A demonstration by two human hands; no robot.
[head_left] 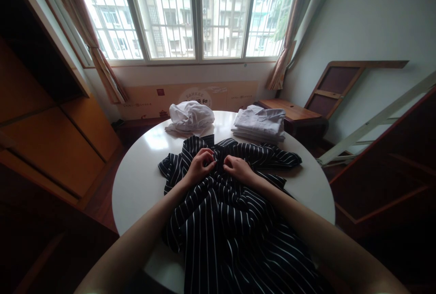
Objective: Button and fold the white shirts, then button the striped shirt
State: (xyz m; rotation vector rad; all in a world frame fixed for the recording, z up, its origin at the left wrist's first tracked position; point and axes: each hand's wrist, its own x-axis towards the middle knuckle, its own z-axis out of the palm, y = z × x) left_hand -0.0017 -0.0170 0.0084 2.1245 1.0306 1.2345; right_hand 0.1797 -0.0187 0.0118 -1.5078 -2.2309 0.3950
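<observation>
A black shirt with white stripes (231, 226) lies spread and rumpled over the white round table (136, 198), its lower part hanging toward me over the near edge. Near the collar, my left hand (201, 164) pinches the striped cloth between thumb and fingers. Just to its right, my right hand (236, 168) is closed on the same shirt, fingers curled. A small gap of dark fabric shows between the two hands. Whether a button sits at the fingertips is too small to tell. One sleeve stretches out to the right.
Behind the shirt sit a crumpled white cloth (191, 118) and a folded stack of white clothes (259, 123). A long cardboard box (146, 99) leans below the window. Wooden cabinets (51, 158) stand left; a wooden chair (293, 109) and a pale ladder (361, 135) stand right.
</observation>
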